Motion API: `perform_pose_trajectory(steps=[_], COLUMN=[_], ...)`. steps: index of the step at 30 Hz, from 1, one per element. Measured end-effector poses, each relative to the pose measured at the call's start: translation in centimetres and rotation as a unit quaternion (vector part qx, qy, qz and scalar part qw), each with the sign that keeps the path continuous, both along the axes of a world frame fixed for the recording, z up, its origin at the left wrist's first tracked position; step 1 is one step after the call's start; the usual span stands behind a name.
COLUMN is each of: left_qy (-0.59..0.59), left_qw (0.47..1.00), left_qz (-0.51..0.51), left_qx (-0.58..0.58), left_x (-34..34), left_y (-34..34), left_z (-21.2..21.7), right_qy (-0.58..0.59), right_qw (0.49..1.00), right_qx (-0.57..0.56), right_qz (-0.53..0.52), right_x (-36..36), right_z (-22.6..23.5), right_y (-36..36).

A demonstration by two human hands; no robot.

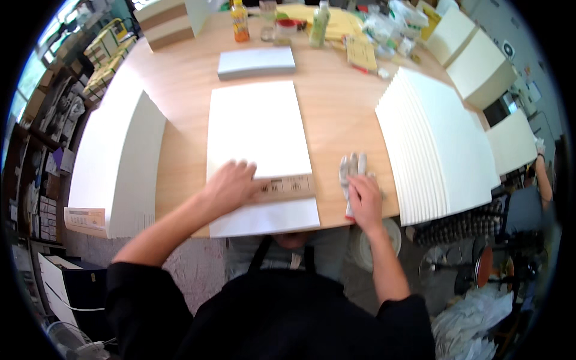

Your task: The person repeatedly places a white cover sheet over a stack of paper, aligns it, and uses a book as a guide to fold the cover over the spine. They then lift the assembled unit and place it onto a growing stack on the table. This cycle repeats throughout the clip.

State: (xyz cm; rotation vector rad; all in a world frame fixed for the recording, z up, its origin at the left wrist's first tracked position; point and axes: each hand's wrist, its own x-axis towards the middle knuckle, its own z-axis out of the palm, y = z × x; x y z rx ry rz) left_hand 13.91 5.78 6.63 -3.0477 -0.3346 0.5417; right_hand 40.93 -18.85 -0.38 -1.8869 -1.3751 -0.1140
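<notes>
In front of me lies a large white sheet or board (258, 126) with a brown printed strip (285, 188) across its near end. My left hand (231, 187) rests on it, fingers laid over the sheet beside the strip, slightly blurred. Below the strip, another white sheet (264, 219) reaches the table's front edge. To the right, a greyish-white work glove (354, 165) lies on the table with its fingers pointing away from me. My right hand (365, 198) is over its palm part, fingers bunched closed on the fabric; part of the glove is hidden beneath.
A tall white stack (135, 162) stands at the left, and a fanned white stack (432, 144) at the right. Beyond the sheet sits a smaller white stack (257, 62). Bottles (240, 23), envelopes (360, 53) and plastic bags are at the back. Another person's arm (543, 174) shows far right.
</notes>
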Motion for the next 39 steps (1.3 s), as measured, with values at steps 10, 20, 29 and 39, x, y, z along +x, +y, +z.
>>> perform_pose_trajectory(steps=[10, 20, 29, 39], left_qy=[-0.419, -0.504, -0.507, -0.674], left_qw=[0.904, 0.805, 0.725, 0.556], left_qz=[0.044, 0.08, 0.422, 0.441], left_qx=[0.072, 0.303, 0.196, -0.205], left_x=[-3.0, -17.1, -45.6, -49.0], left_y=[2.5, 1.5, 5.0, 6.7], left_z=[1.4, 14.5, 6.1, 2.2], right_qy=[0.403, 0.76, 0.633, 0.383], right_qw=[0.914, 0.601, 0.662, 0.857], right_qx=[0.013, 0.052, -0.014, -0.033], right_qz=[-0.039, 0.241, 0.401, 0.344], right_x=[-0.2, -16.8, -34.4, -37.4], right_z=[5.6, 8.1, 14.5, 10.9], right_y=[8.2, 21.1, 32.7, 34.5])
